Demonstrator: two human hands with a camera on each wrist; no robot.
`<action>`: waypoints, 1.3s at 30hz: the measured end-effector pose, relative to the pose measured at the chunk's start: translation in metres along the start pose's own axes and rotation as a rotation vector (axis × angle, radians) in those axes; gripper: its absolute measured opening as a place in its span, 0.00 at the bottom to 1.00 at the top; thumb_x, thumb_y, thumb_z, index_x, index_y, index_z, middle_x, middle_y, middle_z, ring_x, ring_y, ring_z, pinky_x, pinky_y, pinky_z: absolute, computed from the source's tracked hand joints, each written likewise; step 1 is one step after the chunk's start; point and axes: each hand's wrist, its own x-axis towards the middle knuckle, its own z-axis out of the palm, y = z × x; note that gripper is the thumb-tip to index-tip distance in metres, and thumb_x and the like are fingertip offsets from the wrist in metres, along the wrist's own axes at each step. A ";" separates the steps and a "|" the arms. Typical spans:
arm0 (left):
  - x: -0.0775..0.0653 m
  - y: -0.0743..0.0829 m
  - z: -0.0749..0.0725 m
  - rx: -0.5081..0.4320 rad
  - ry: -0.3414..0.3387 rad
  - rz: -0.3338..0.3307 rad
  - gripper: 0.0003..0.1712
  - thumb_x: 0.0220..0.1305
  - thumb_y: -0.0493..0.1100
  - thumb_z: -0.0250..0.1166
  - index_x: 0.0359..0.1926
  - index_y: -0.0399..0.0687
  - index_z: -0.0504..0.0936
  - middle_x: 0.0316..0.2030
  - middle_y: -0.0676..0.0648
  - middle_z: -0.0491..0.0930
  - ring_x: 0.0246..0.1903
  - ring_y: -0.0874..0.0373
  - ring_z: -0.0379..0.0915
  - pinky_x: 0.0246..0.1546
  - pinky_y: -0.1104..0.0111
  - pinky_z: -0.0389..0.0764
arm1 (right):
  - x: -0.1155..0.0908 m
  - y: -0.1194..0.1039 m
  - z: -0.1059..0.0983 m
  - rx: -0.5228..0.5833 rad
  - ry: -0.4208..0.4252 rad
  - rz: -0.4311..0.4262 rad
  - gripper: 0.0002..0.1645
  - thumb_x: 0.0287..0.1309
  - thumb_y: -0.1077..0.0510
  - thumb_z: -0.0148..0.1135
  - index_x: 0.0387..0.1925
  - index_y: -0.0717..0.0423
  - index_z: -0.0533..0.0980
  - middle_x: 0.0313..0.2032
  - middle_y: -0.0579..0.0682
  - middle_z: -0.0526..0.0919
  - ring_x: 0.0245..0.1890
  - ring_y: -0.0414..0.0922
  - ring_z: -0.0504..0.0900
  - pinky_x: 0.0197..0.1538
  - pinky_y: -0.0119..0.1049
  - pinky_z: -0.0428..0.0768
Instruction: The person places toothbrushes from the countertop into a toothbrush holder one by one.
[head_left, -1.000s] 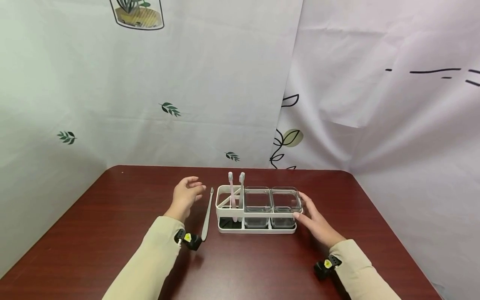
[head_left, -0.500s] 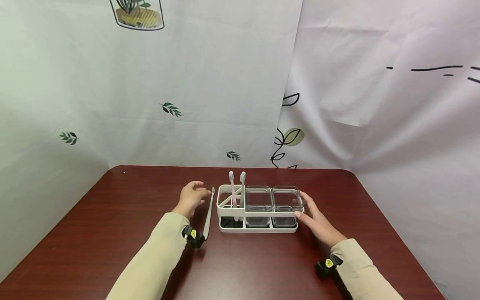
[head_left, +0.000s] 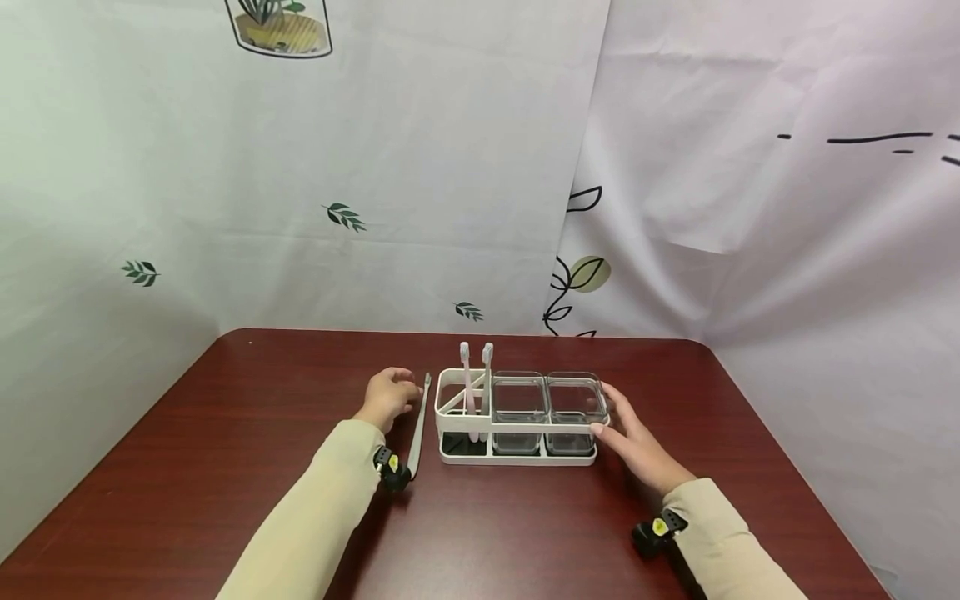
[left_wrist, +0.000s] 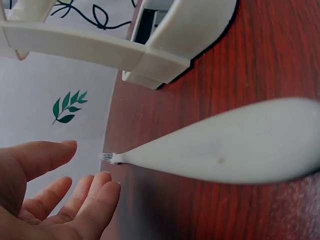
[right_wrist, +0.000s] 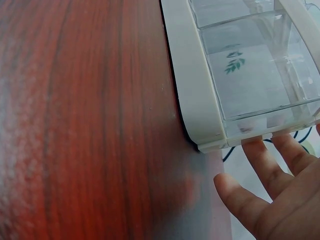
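Note:
A pale grey toothbrush (head_left: pixel 417 429) lies on the table, bristles at the far end. My left hand (head_left: pixel 387 397) is just left of its head; in the left wrist view the thumb and fingers (left_wrist: pixel 102 207) are spread apart with nothing between them. To the right stands a white toothbrush holder (head_left: pixel 517 429) with a pink toothbrush (head_left: pixel 468 387) and a grey toothbrush (head_left: pixel 486 383) upright in its left section. Two clear cups (head_left: pixel 519 400) fill its other sections. My right hand (head_left: pixel 636 437) rests extended fingertips against the holder's right end, its thumb apart from the holder in the right wrist view.
The dark red wooden table (head_left: pixel 517 533) has rounded far corners. Behind it hangs a white cloth (head_left: pixel 420 167) printed with leaves. Each wrist wears a small black camera, such as the left camera (head_left: pixel 393 473).
My left hand has moved right and slightly nearer, coming up beside the head of the lying toothbrush. My right hand stays at the holder's end.

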 end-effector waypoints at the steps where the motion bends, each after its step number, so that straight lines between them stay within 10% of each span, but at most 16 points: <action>1: 0.001 0.000 0.001 0.000 0.000 0.003 0.25 0.59 0.28 0.59 0.59 0.29 0.70 0.51 0.31 0.74 0.44 0.45 0.76 0.44 0.59 0.80 | 0.000 0.000 0.000 -0.002 0.001 -0.002 0.39 0.68 0.57 0.54 0.73 0.54 0.48 0.62 0.62 0.65 0.59 0.46 0.67 0.56 0.24 0.65; 13: 0.004 -0.002 0.006 0.062 0.001 0.043 0.24 0.57 0.25 0.60 0.56 0.27 0.72 0.46 0.29 0.76 0.36 0.49 0.77 0.34 0.65 0.80 | 0.000 -0.001 0.000 0.011 -0.005 -0.008 0.39 0.68 0.57 0.54 0.73 0.55 0.47 0.62 0.63 0.64 0.61 0.53 0.65 0.56 0.23 0.65; 24: 0.009 -0.005 0.011 0.135 0.019 0.057 0.21 0.54 0.23 0.62 0.51 0.28 0.74 0.41 0.32 0.80 0.32 0.52 0.78 0.28 0.70 0.78 | -0.001 0.000 0.000 0.030 -0.006 -0.042 0.38 0.68 0.59 0.53 0.73 0.56 0.48 0.62 0.64 0.65 0.56 0.36 0.67 0.55 0.22 0.66; 39: 0.009 -0.004 0.010 0.371 0.036 0.131 0.22 0.47 0.25 0.67 0.47 0.30 0.76 0.38 0.36 0.80 0.38 0.45 0.76 0.33 0.63 0.79 | -0.001 -0.001 0.000 0.029 -0.020 -0.015 0.39 0.68 0.57 0.53 0.73 0.55 0.47 0.65 0.63 0.63 0.63 0.57 0.63 0.56 0.23 0.65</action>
